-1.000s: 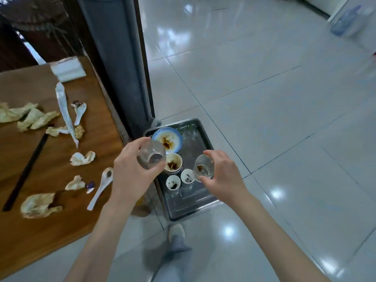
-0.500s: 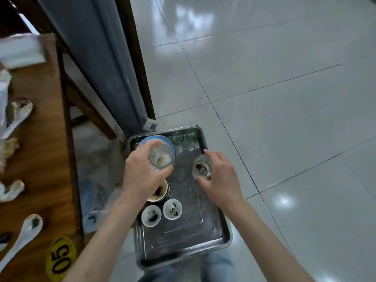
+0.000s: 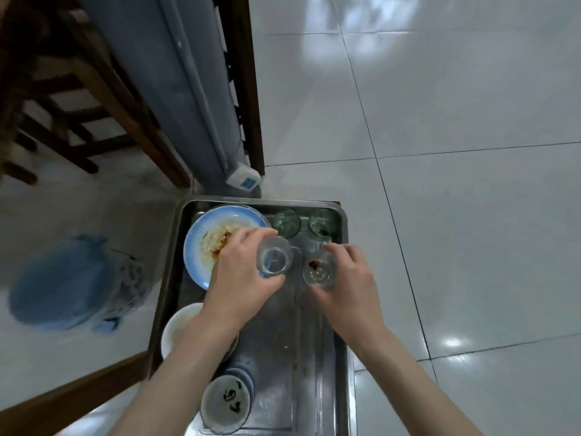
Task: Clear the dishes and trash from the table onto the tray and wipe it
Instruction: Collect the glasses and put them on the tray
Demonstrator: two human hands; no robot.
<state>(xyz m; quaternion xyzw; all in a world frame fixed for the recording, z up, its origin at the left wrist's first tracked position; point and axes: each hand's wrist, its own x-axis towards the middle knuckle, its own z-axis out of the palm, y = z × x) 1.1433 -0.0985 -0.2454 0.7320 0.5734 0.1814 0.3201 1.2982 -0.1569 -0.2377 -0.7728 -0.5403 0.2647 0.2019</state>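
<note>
Both hands moved further up the tray since half a second ago; view now looks straight down and the table top is out of frame, only a wooden edge (image 3: 63, 401) at lower left. Left hand (image 3: 240, 278) fingers clamped on a clear glass (image 3: 273, 258), right hand (image 3: 347, 280) fingers clamped on a second glass (image 3: 319, 272) with brown residue, both just over the metal tray (image 3: 314, 372) at centre frame. On the tray: blue plate (image 3: 195, 247) with food scraps upper left, two greenish glasses (image 3: 286, 223) along the top edge, white bowl (image 3: 176, 328) at left, small sauce dish (image 3: 224, 404) at bottom. Tray sits on the tiled floor (image 3: 456, 121).
</note>
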